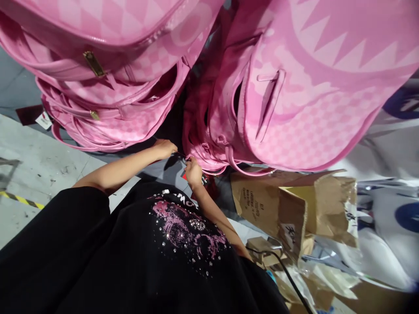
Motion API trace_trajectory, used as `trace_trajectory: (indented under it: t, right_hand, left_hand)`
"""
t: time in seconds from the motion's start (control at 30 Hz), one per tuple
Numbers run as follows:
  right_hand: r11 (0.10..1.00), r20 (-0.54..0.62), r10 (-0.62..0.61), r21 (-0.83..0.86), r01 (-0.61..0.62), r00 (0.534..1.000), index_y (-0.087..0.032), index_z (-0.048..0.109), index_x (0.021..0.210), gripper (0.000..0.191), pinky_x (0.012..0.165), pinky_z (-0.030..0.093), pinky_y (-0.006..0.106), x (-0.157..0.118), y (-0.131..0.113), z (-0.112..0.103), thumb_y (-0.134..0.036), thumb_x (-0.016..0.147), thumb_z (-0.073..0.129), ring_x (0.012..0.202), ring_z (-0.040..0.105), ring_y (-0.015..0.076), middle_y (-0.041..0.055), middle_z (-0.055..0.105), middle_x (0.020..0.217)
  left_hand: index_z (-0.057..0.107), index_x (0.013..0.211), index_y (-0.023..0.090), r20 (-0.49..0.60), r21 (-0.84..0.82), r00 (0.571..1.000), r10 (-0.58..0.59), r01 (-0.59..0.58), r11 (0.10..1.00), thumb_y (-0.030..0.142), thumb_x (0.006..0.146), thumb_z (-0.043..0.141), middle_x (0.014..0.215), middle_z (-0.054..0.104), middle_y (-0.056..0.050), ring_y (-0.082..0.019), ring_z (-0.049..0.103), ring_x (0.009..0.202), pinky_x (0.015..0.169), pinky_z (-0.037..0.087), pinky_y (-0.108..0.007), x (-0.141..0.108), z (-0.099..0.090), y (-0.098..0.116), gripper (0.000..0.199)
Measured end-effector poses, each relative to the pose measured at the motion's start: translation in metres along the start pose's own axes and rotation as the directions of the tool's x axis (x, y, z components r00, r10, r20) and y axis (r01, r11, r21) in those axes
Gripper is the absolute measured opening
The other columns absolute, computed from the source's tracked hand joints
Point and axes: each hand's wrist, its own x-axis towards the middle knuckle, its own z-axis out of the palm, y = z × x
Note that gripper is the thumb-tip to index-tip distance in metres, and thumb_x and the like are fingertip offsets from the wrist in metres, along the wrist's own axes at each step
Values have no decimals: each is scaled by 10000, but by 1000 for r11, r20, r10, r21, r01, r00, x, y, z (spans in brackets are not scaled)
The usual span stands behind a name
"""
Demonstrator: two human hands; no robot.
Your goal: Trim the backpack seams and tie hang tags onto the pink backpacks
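Note:
Two groups of pink checkered backpacks fill the upper view, one stack (131,117) at the left and one (294,100) at the right. Between them, at the near edge, my left hand (165,149) is closed on a thin dark cord. My right hand (194,172) is closed just beside it, at a pink loop at the bottom corner of the right backpacks. A red and black tag (204,179) hangs by my right hand. The fingertips are small and partly hidden.
An open cardboard box (258,203) stands at the lower right, with plastic wrap and white sacks (389,235) beyond it. A black cable (288,272) curves below the box. Yellow-black tape (22,199) marks the floor at left.

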Motion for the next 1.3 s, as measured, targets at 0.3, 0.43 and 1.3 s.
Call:
trace_trajectory:
  t: [0.3,0.43,1.3]
  right_hand:
    - [853,163,328,373,-366,930,-197,672,767,164,667,458,294,5,8,-16,-290,858,572,714,628,196,60,674,708]
    - [647,337,284,623,-438,898,-180,607,737,250,454,332,223,8,13,-22,-409,831,644,436,395,78,-54,507,538]
    - [-113,336,347,942,-317,876,-202,547,755,224,458,371,169,4,-13,-2,-270,768,760,522,489,55,-57,592,673]
  left_hand:
    - [695,1190,202,184,-340,962,201,-129,931,331,868,661,845,758,5,-131,676,764,698,471,-201,18,-8,-13,349]
    - [651,1189,151,113,-448,957,268,-192,873,98,676,778,841,748,14,-124,676,736,675,490,-193,14,-4,-31,531]
    - [741,1011,240,-283,16,825,489,-506,863,214,969,508,1108,742,-41,-174,638,975,837,482,-310,-4,55,-7,238]
